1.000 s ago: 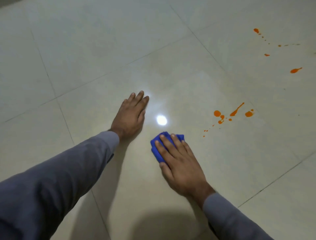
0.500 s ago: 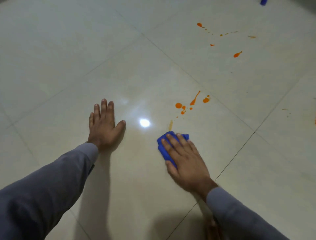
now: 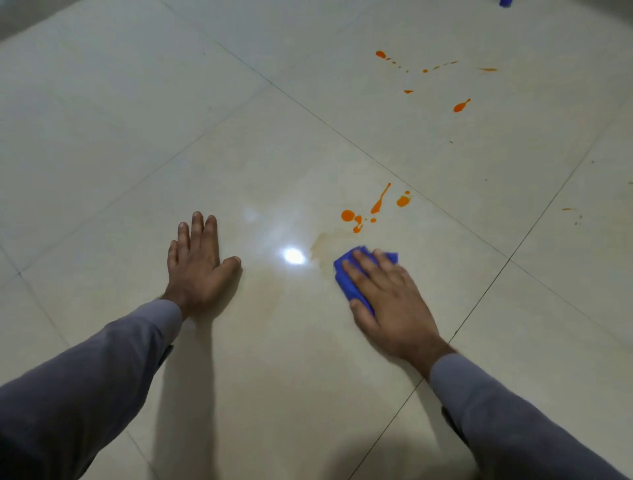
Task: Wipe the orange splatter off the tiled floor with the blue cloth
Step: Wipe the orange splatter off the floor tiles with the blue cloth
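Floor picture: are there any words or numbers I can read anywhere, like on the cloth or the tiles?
None: no words, numbers, labels or signs can be read.
The blue cloth under the right hand is plain.
The floor shows only orange splatter.
The small blue thing at the top edge is too cut off to tell.

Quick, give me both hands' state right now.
Left hand: open, flat on the tiled floor, holding nothing.
Right hand: open, straight fingers pressing the blue cloth down.
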